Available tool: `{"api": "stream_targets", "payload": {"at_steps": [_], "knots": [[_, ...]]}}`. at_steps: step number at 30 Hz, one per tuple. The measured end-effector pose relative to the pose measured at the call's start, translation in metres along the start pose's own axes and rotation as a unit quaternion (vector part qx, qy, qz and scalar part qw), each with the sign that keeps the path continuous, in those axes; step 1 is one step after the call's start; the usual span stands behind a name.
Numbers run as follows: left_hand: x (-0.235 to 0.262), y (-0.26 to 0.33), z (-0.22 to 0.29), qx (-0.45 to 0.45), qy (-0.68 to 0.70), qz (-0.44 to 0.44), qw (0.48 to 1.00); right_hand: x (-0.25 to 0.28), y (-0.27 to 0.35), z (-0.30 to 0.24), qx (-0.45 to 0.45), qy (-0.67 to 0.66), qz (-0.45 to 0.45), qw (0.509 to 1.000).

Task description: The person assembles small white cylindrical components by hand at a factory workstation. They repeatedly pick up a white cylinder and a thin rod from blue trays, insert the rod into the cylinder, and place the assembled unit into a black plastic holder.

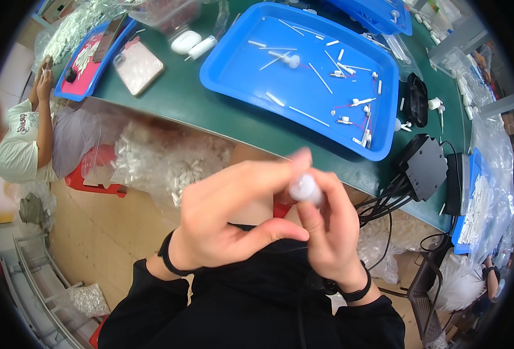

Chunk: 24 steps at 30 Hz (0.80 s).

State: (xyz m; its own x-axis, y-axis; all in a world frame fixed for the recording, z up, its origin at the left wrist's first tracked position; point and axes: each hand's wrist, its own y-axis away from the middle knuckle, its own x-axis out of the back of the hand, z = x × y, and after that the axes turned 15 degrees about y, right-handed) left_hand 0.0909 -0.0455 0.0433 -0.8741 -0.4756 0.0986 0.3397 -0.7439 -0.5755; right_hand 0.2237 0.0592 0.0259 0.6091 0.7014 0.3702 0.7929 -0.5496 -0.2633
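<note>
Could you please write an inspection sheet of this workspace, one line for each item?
Surface: green table, partly covered.
Job's things: small white cylindrical part held between both hands; blue tray with white tubes and pieces.
Clutter: phone, white case, second blue tray.
Grippers: left hand and right hand pinch the part.
Cables: black cables from black boxes.
Surroundings: bags of white parts; another person seated left.
</note>
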Motion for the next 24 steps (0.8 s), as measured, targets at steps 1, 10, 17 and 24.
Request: {"api": "stream_targets", "payload": {"at_steps": [1, 10, 17, 24], "knots": [[-0.001, -0.001, 0.000, 0.043, 0.041, 0.011, 0.998, 0.003, 0.000, 0.001, -0.099, -0.114, -0.026, 0.988], [0.009, 0.007, -0.009, 0.098, -0.007, -0.029, 0.995, 0.019, -0.010, 0.017, -0.235, -0.526, -0.219, 0.788], [0.001, 0.012, -0.007, 0.130, 0.008, -0.036, 0.991, 0.013, -0.009, 0.019, -0.204, -0.485, -0.184, 0.830], [0.001, 0.016, -0.010, 0.142, 0.022, -0.030, 0.989, 0.013, -0.013, 0.023, -0.235, -0.578, -0.197, 0.756]]}}
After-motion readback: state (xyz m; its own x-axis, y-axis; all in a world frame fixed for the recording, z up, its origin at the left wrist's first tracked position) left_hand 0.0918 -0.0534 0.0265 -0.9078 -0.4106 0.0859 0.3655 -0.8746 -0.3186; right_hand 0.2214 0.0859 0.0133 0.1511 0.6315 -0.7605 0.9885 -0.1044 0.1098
